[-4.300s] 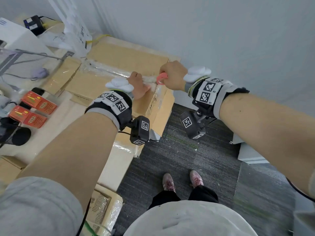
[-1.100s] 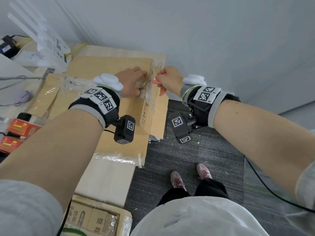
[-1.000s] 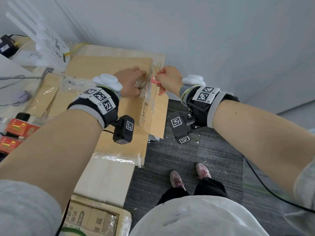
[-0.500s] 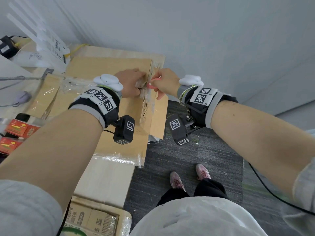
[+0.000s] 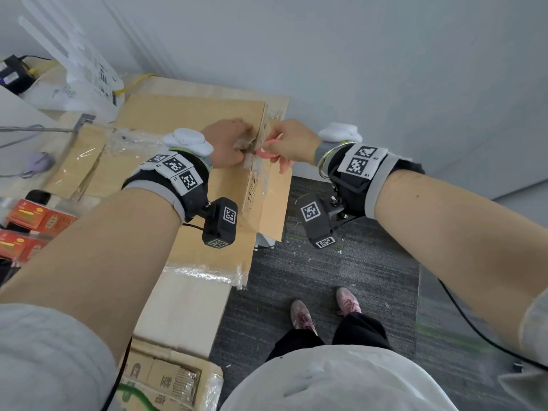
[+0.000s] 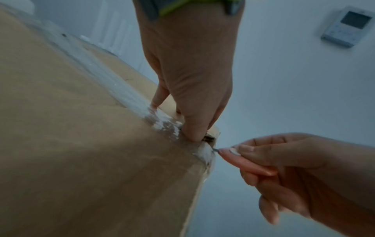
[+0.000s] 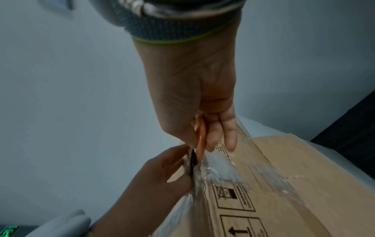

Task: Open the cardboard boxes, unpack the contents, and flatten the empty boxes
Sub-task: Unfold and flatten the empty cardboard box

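- Since the earliest frame, both hands have shifted to the cardboard box's [image 5: 189,120] taped corner at frame centre.
- Left hand [image 5: 228,142] pinches the clear tape [image 6: 162,123] at that corner.
- Right hand's [image 5: 292,142] grip closes around a pink cutter [image 5: 267,152], tip touching the tape.
- Box lies on the bench [image 5: 184,310], centre-left.

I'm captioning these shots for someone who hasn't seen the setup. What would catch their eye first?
Both hands meeting at the far right corner of the cardboard box on the table: the left hand presses on the taped seam, while the right hand holds a small orange cutter against the clear tape. Red packets lie at the table's left edge.
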Demonstrator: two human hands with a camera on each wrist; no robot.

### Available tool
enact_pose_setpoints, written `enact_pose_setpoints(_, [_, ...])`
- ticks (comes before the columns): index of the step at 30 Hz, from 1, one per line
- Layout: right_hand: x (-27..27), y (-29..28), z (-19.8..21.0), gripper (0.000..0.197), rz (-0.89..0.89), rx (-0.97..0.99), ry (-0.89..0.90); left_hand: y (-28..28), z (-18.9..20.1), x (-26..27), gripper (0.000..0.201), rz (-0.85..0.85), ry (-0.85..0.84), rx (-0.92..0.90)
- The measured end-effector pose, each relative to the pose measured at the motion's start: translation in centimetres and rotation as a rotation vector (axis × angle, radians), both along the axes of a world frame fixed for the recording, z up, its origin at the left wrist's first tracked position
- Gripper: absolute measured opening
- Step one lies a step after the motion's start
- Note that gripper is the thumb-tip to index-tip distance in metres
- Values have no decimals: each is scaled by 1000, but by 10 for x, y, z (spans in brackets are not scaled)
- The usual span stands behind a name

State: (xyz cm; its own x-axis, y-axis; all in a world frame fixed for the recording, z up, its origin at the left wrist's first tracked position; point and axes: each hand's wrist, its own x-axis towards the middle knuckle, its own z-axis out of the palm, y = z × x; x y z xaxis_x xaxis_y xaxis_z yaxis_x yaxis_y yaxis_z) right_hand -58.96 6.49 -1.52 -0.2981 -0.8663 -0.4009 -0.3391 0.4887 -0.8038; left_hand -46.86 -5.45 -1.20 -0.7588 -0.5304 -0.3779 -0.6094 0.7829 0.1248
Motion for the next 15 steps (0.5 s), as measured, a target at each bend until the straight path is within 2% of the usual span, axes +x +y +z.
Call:
enact_pose_setpoints(2, [0, 0, 5, 11, -57, -31, 80, 1, 0, 8, 64, 104, 93, 25])
enact_pose_setpoints(4, [3, -4, 8, 5, -137, -63, 76, 2, 1, 11, 61, 181, 179, 13])
enact_pose_setpoints(6, [15, -14, 10, 10, -152, -84, 42, 8, 4, 18, 54, 280, 259, -60])
enact_pose_setpoints(9, [32, -29, 16, 16, -182, -159, 128, 15, 10, 31, 49, 419, 375, -9])
enact_pose_setpoints(12, [67, -48, 25, 22, -153, -238, 146, 17, 10, 68, 31, 537, 456, -16])
enact_pose_setpoints(15, [107, -61, 24, 24, -143, -245, 25, 25, 6, 93, 50, 651, 509, 6])
